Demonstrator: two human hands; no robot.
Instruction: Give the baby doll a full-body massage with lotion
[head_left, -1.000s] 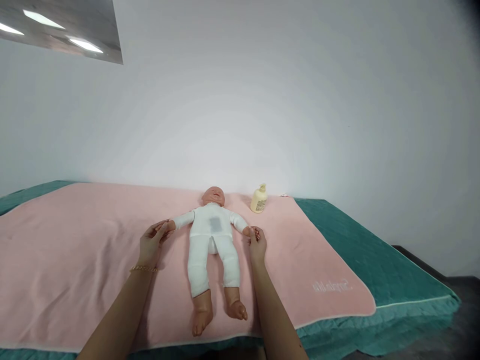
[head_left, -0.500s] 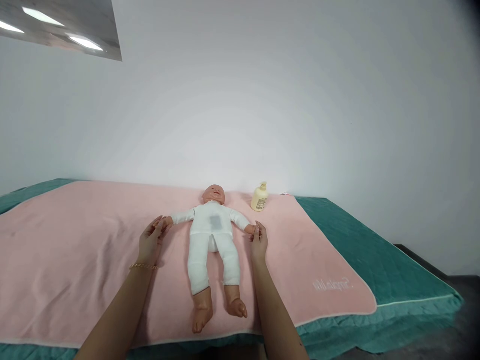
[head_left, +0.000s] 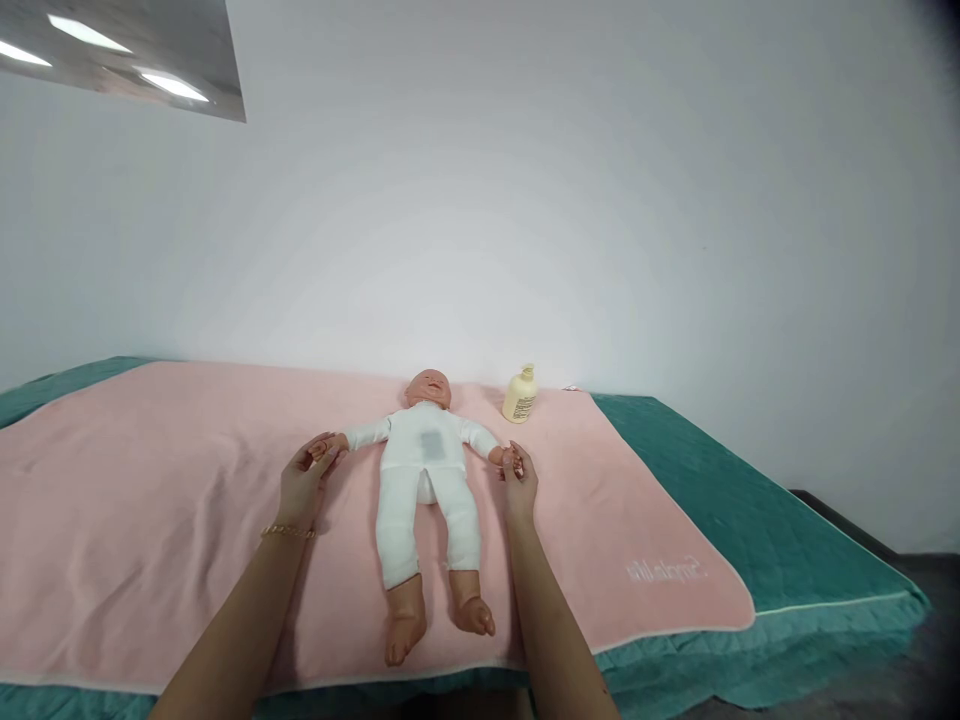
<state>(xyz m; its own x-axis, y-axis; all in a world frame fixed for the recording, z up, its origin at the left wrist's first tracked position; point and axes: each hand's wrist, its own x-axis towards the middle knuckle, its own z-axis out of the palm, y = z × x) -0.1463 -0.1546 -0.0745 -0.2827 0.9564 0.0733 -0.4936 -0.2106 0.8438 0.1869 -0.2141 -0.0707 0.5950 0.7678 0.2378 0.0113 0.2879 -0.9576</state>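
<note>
A baby doll [head_left: 427, 450] in white cloth lies face up on a pink blanket [head_left: 600, 500], its arms spread and its bare feet pointing toward me. My left hand [head_left: 305, 480], with a gold bracelet [head_left: 288, 531] at the wrist, is closed on the doll's hand at the left. On the other side my right hand [head_left: 519, 480] grips the doll's other hand between thumb and fingers. Parts of the doll's small hands are hidden by my fingers. A dark grey patch marks the doll's chest.
Right of the doll's head stands a pale yellow pump bottle [head_left: 520, 394]. Under the blanket is a green quilted bed cover [head_left: 720, 490], showing at both sides and the front edge. A white wall [head_left: 480, 200] rises behind; a shiny panel [head_left: 150, 50] is at upper left.
Both hands have shifted very slightly while keeping hold of the doll's hands. The doll's body and the bottle look unmoved.
</note>
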